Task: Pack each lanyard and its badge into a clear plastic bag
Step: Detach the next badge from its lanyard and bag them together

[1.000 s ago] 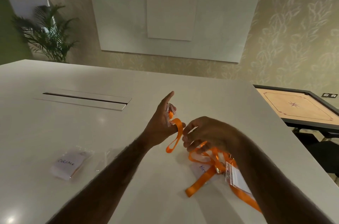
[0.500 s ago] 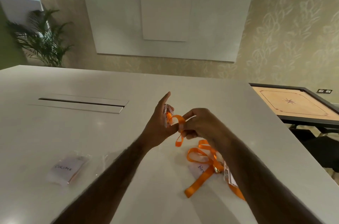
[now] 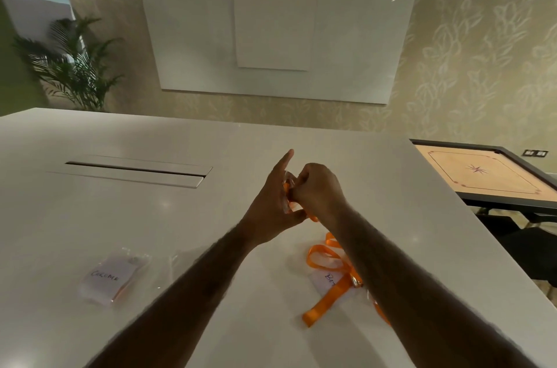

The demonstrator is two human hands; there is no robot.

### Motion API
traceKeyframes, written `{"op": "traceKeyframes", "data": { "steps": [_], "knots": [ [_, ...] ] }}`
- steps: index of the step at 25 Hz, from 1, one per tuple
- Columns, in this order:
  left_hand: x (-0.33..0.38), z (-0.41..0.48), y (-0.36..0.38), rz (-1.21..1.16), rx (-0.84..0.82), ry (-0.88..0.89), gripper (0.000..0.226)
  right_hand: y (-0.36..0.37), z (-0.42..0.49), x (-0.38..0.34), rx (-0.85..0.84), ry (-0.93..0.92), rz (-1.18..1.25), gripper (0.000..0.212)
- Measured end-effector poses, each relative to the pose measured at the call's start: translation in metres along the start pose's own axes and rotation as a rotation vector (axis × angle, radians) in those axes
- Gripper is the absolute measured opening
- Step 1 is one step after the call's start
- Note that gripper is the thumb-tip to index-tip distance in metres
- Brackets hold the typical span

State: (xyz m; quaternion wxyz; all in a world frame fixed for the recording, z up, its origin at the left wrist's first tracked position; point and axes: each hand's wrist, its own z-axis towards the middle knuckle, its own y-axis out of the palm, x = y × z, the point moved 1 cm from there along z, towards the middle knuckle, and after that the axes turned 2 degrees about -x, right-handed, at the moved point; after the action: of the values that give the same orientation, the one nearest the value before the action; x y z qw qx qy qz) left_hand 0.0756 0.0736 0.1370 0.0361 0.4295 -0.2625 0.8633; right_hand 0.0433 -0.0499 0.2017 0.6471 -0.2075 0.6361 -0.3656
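Head view: above the middle of the tabletop (image 3: pixel 150 217), the left hand (image 3: pixel 268 211) is pinching a clear plastic bag (image 3: pixel 287 197) upright, its index finger pointing away. The right hand (image 3: pixel 316 189), touching it, is keeping its grip clamped on the orange lanyard (image 3: pixel 313 218), which lies just left of its fingertips, seemingly going into the bag. A second lanyard (image 3: pixel 328 259) with its badge (image 3: pixel 325 280) is lying toward the right edge, nearer the right hand. A packed bag (image 3: pixel 110 278) is sitting near-left.
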Motion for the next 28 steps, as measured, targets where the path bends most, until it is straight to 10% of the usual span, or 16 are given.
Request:
{"op": "traceKeyframes", "data": {
  "steps": [10,19,28],
  "knots": [
    [-0.014,-0.004,0.001,-0.036,0.044,-0.037,0.122,-0.039,-0.006,0.01,-0.573,0.261,0.229,0.034],
    [-0.008,-0.002,0.016,0.055,-0.028,-0.032,0.125,-0.011,-0.006,-0.001,-0.264,-0.131,-0.208,0.009],
    [-0.009,-0.008,0.013,0.311,-0.039,-0.033,0.137,-0.025,-0.019,0.006,-0.282,0.032,0.254,0.018]
  ]
}}
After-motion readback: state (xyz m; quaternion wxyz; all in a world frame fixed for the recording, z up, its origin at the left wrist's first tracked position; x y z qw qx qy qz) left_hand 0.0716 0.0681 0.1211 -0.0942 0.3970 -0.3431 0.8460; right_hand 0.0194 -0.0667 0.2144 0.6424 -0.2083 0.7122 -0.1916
